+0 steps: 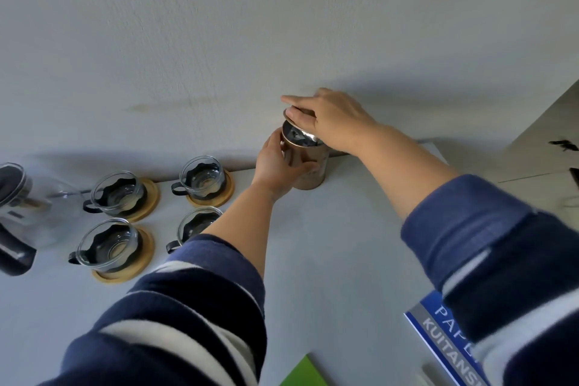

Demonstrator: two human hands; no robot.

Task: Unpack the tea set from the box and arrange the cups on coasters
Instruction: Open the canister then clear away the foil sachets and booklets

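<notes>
A gold tea tin [308, 171] stands upright at the back of the white table [344, 244], against the wall. My left hand [277, 166] grips its side. My right hand [326, 117] holds the tin's lid [296, 125] tilted over the open mouth, where dark contents show. Several glass cups with black holders sit on round wooden coasters to the left: one cup [203, 175] at the back, another [117, 193] beside it, a third [108, 243] in front. A fourth cup [195, 224] is partly hidden by my left arm.
A glass teapot [22, 213] with a black handle and lid sits at the far left edge. A blue and white receipt book [445, 338] and a green object [302, 373] lie at the near right. A pale wall rises behind the table.
</notes>
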